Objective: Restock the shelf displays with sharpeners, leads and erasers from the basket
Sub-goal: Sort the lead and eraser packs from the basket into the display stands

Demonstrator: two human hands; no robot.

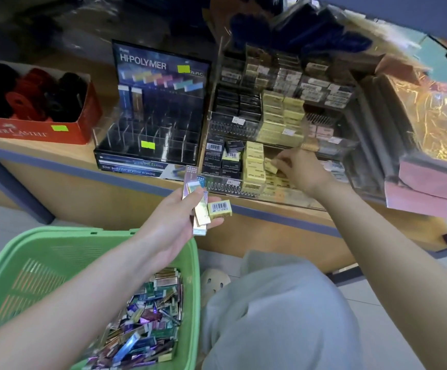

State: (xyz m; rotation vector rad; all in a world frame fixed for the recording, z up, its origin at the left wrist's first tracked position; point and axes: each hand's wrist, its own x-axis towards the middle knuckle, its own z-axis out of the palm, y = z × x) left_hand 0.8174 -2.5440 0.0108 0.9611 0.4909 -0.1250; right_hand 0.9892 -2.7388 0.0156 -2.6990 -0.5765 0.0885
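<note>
The green slotted plastic basket [43, 236] at lower left holds loose foil-wrapped stock. Above it, the left hand [174, 217] grips a fan of slim metallic eraser packs [194, 194] plus one small yellow barcoded eraser block [219, 208]. The right hand [301, 166] pinches a pale yellow eraser [270, 164] at the fingertips, beside the yellow stack [255, 166] in the clear tiered acrylic display [225, 186]. The eraser is probably light, firm and slick in its wrap. Hold it across the narrow faces, thumb opposing fingers.
</note>
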